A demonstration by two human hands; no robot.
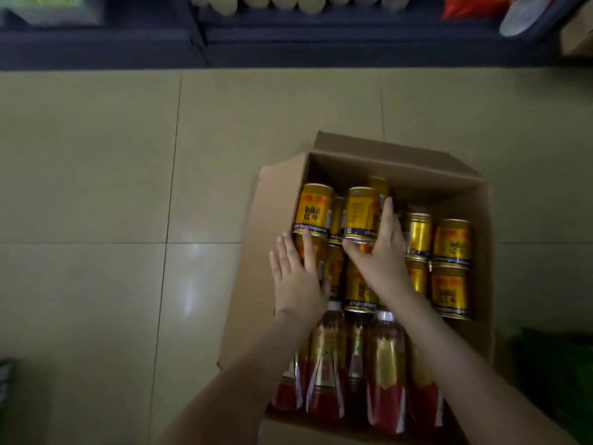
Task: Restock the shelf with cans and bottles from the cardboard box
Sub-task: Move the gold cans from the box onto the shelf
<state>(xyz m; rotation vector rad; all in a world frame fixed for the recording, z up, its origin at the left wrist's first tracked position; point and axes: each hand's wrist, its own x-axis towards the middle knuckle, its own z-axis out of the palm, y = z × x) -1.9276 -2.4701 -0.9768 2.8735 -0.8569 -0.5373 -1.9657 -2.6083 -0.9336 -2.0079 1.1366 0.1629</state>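
This is a shop aisle. A cardboard box (250, 252) packed with identical gold cans (451, 242) and red-labelled bottles (386, 374) sits on a pale tiled floor (112, 187). Beyond the box runs a dark shelf unit (321, 49) carrying a row of pale packaged goods (288, 1). Red packets (465, 4) lie further right.

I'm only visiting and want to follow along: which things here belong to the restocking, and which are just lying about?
Belonging to the job: cardboard box, gold cans, red-labelled bottles, shelf, left hand resting flat on the cans, right hand holding one raised can.
Just lying about: green object beside the box, orange-red packets at upper right, tiled floor.
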